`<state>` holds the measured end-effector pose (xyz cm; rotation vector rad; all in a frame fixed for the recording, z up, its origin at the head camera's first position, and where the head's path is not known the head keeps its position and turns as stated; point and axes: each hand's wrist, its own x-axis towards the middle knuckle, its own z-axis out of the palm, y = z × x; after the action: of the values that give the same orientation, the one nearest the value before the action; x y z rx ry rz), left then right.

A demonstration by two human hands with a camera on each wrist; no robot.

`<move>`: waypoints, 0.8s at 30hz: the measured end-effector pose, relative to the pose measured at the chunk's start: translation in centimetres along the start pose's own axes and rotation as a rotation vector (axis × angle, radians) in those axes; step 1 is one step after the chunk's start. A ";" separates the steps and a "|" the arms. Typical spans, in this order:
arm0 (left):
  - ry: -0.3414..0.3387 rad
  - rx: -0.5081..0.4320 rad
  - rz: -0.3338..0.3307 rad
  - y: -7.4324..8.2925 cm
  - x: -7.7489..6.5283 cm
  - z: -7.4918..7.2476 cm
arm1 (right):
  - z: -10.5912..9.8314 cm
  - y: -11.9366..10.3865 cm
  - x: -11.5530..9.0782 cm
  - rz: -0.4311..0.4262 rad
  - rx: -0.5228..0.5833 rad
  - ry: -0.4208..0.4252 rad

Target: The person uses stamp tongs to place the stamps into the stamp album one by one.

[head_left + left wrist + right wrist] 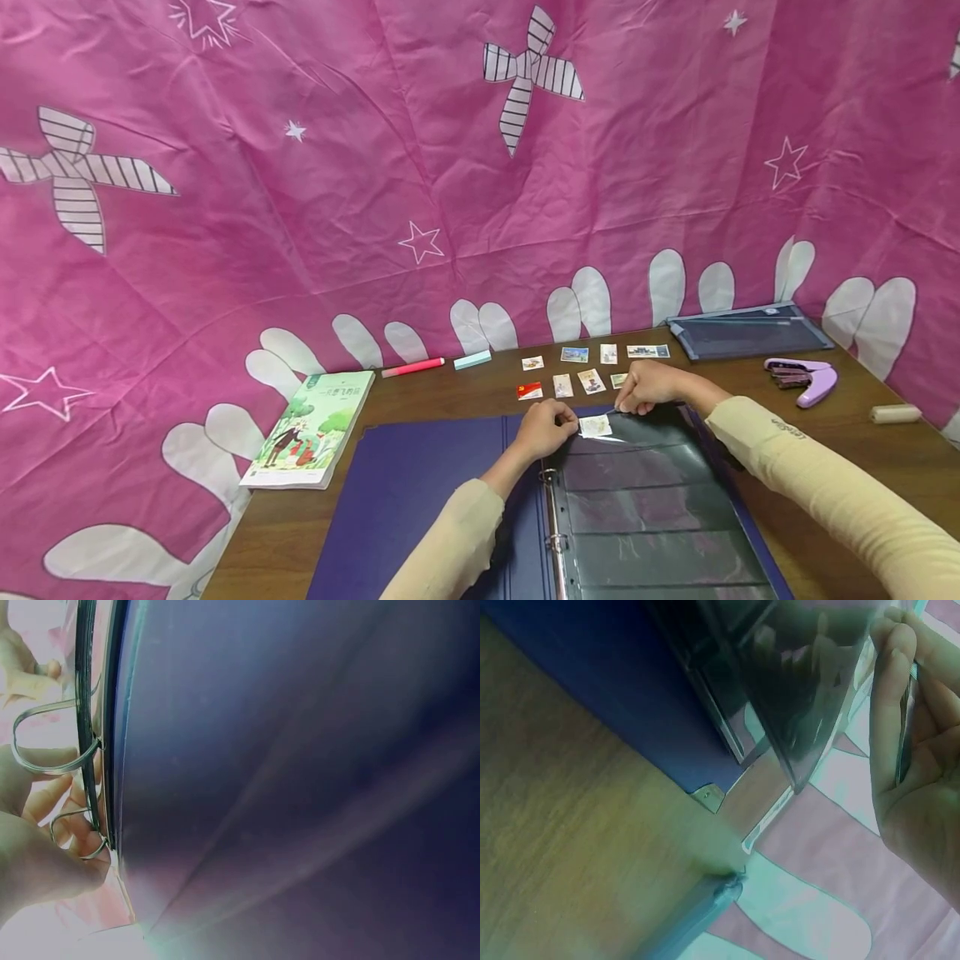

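A blue ring binder point(435, 492) lies spread out, with a black pocket page point(637, 517) on its metal rings point(553, 542). At the top strip of that page sits a small pale stamp point(596, 427). My left hand point(546, 427) pinches the page's top edge at the stamp's left side; in the left wrist view its fingers show behind the rings. My right hand point(654, 387) is at the page's top edge, right of the stamp. In the right wrist view its curled fingers hold slim metal tweezers point(906, 739), partly hidden in the palm.
Several stamps point(591, 382) lie in two rows behind the binder. A green-covered book point(311, 425), a red marker point(412, 367) and a light blue box point(472, 360) are to the left. A zip pouch point(750, 333), a purple stapler point(813, 379) and a beige roll point(896, 414) lie on the right.
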<state>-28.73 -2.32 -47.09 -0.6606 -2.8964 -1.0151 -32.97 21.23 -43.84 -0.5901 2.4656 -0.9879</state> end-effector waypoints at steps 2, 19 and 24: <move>-0.002 0.001 -0.001 0.0 0.0 -0.1 | -0.1 0.1 0.1 -0.004 0.011 -0.028; 0.000 -0.059 0.001 -0.2 0.0 -0.2 | 0.2 -0.2 1.3 0.099 0.106 -0.140; -0.003 -0.052 -0.005 0.0 0.1 -0.3 | 0.4 -0.3 1.7 0.109 0.102 -0.150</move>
<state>-28.82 -2.45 -46.82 -0.6577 -2.8850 -1.0952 -34.09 19.98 -44.27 -0.4733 2.2757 -0.9826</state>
